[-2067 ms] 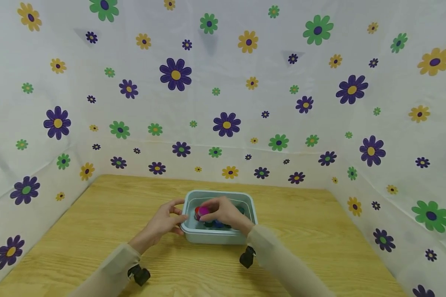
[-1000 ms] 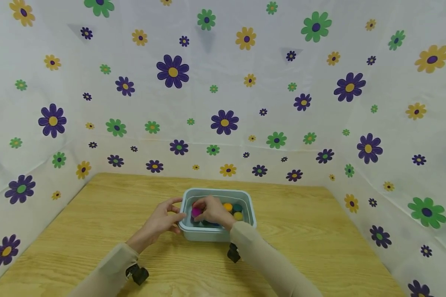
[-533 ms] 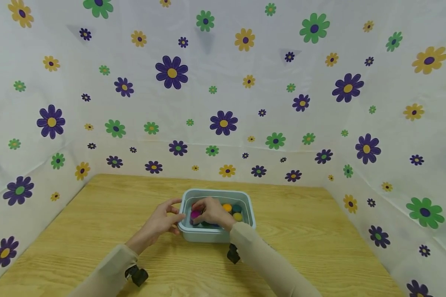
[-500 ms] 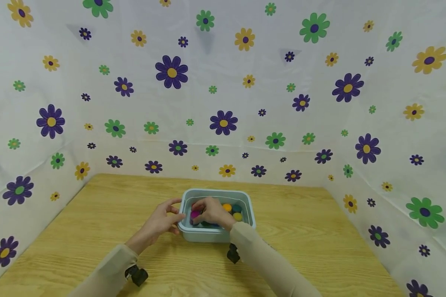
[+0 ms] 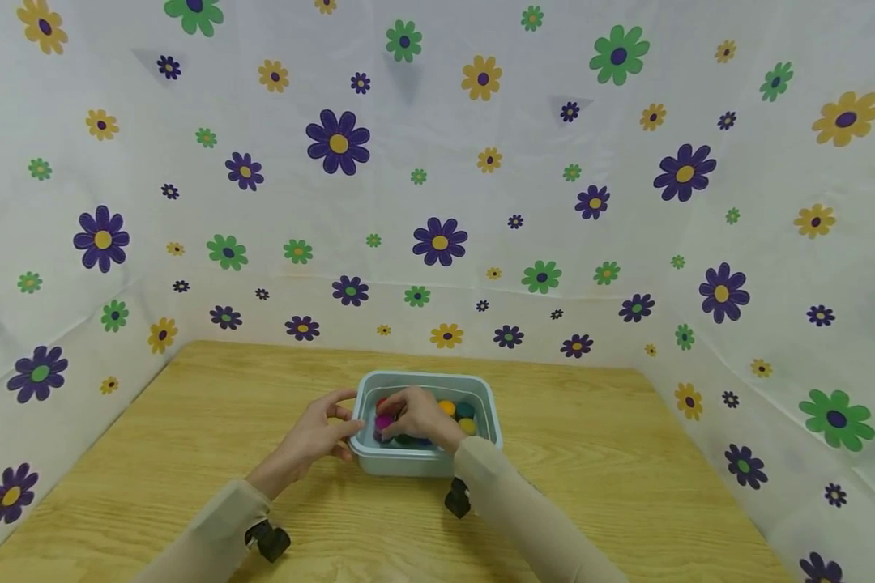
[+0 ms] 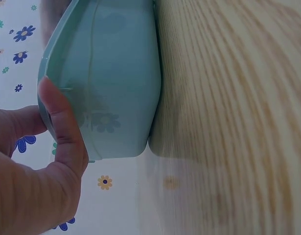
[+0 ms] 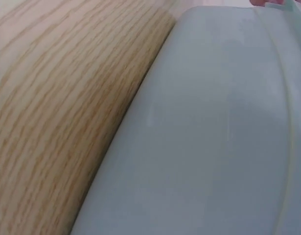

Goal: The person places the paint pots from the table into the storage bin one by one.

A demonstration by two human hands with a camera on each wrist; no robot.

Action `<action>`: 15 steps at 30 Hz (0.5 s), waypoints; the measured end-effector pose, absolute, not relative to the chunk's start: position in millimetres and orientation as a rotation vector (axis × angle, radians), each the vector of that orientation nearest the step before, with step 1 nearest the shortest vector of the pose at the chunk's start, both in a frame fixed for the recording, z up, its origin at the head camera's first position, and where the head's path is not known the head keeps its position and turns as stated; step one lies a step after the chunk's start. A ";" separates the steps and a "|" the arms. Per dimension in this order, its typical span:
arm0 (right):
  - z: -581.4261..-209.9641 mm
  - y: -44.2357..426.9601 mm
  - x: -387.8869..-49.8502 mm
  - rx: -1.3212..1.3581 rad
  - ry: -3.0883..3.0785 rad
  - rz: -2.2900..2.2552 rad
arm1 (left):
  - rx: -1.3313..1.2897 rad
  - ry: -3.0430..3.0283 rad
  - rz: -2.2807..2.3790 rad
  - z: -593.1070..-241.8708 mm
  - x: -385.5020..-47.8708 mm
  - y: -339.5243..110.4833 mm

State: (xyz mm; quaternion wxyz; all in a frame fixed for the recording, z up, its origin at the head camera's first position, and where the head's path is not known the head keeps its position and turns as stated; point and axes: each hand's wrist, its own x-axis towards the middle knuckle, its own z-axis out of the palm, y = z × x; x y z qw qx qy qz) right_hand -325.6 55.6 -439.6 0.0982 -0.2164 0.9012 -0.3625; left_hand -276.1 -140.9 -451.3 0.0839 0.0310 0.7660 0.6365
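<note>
A pale blue plastic box (image 5: pixel 416 464) sits on the table, with small round pots inside. My left hand (image 5: pixel 312 433) holds its left end, thumb and fingers on either side of the rim; the left wrist view also shows this hand (image 6: pixel 52 181) on the box (image 6: pixel 121 63). Inside the box's left part, my right hand (image 5: pixel 423 417) pinches a small pot with a magenta top (image 5: pixel 384 422). A red pot (image 5: pixel 381 402) shows partly behind its fingers. The right wrist view shows mostly the box's outer wall (image 7: pixel 204 127); the right hand's grip is out of sight there.
In the box's right part stand pots with orange (image 5: pixel 446 407), teal (image 5: pixel 464 410) and yellow (image 5: pixel 467 425) tops. Darker pots lie partly hidden under the right hand. The wooden table (image 5: pixel 591 486) surrounds the box, and a flower-printed cloth (image 5: pixel 554 202) hangs behind and at both sides.
Since the earliest frame, my right hand has moved the magenta-topped pot left and lower within the box. The orange, teal and yellow tops have come into clearer view. My left hand stays at the rim.
</note>
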 end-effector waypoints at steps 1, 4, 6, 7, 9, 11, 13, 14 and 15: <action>-439.7 56.8 -325.0 -0.635 2.657 -1.094 | 0.094 2.293 1.894 -451.1 -275.8 -140.7; -440.1 61.2 -323.0 -0.615 2.594 -1.179 | 0.101 2.321 1.861 -450.1 -274.4 -141.3; -439.1 65.4 -322.0 -0.586 2.544 -1.232 | 0.107 2.349 1.824 -448.8 -274.2 -142.5; -437.9 68.1 -321.6 -0.572 2.520 -1.258 | 0.117 2.364 1.802 -448.2 -274.4 -143.3; -434.7 75.5 -321.3 -0.552 2.472 -1.313 | 0.160 2.382 1.771 -446.5 -275.6 -144.5; -431.3 84.9 -320.8 -0.537 2.447 -1.351 | 0.223 2.414 1.733 -446.0 -277.9 -145.7; -428.7 95.6 -320.3 -0.528 2.424 -1.386 | 0.302 2.446 1.675 -444.7 -279.1 -148.4; -428.0 100.9 -320.6 -0.531 2.418 -1.398 | 0.327 2.466 1.642 -443.9 -279.7 -150.0; -427.3 106.5 -320.6 -0.530 2.417 -1.407 | 0.344 2.486 1.606 -443.2 -280.0 -151.5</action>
